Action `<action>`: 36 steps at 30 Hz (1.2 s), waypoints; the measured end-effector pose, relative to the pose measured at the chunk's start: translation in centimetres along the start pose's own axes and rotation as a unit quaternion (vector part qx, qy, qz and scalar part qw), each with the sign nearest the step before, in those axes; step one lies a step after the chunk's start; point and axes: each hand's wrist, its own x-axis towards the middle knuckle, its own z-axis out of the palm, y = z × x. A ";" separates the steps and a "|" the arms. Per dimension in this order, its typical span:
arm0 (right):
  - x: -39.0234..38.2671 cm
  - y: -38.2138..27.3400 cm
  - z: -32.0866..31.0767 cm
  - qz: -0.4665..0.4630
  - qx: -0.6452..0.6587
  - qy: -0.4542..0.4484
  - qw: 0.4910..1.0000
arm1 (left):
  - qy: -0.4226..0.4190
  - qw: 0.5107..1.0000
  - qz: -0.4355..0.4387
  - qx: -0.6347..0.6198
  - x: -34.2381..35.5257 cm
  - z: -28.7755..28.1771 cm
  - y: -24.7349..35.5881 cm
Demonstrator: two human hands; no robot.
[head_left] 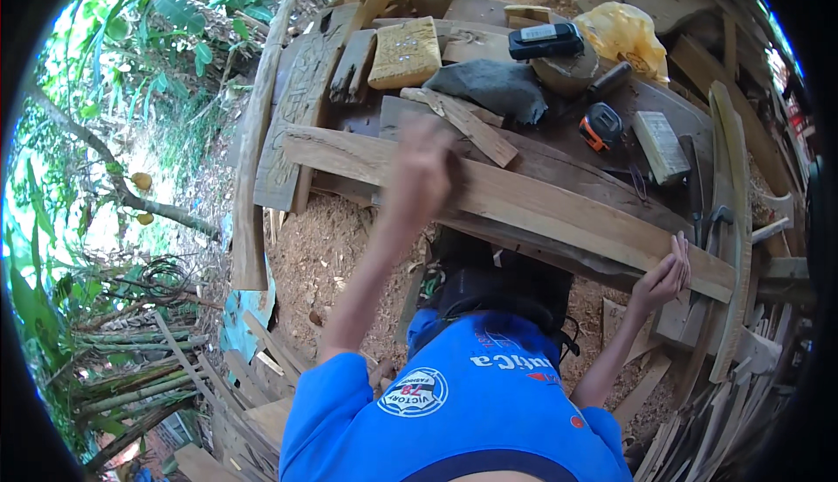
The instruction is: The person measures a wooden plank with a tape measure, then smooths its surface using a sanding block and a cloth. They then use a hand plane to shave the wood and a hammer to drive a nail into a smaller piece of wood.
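Note:
A long, pale wooden plank (pixel 541 209) lies slantwise across the workbench in front of me. My left hand (pixel 421 168) is over the plank's left part, smeared by motion. Beside its fingers is a dark, blurred patch (pixel 457 178) that I cannot make out. Near the plank's right end, my right hand (pixel 665 274) grips the board, its fingers up against the wood. Behind the plank, a short wood offcut (pixel 476 128) rests on a darker board.
On the bench (pixel 628 146) are a tape measure (pixel 602 124), a whitish block (pixel 661 147), a grey cloth (pixel 491 87), a yellow plastic bag (pixel 624 37), a dark case (pixel 546 40) and a hammer (pixel 717 216). Sawdust (pixel 323 255) covers the ground; scrap wood lies around.

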 end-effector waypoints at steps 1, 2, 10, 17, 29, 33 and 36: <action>0.0 0.0 -0.1 0.001 0.000 0.000 1.000 | -0.032 0.999 -0.011 0.025 0.3 -1.8 -3.6; 0.0 -0.1 -0.1 -0.001 0.002 0.002 1.000 | -0.014 0.997 -0.053 0.053 -0.6 -2.7 -8.0; 0.0 -0.5 0.8 0.003 0.028 0.030 0.999 | -0.117 0.905 -0.329 0.243 -2.2 -6.5 -17.4; 1.2 -0.9 -0.2 -0.083 -0.066 -0.101 0.989 | -0.172 0.978 -0.059 0.099 0.5 1.0 3.7; 4.4 -6.3 2.4 -0.334 0.166 -0.339 0.863 | -0.185 0.885 -0.357 0.234 -1.1 -5.9 -15.4; 3.9 -6.4 2.6 -0.326 0.152 -0.341 0.868 | -0.214 0.892 -0.310 0.252 -1.6 -5.0 -15.8; 4.3 -6.9 2.4 -0.333 0.160 -0.338 0.866 | -0.157 0.818 0.069 0.549 -2.1 -1.8 -12.6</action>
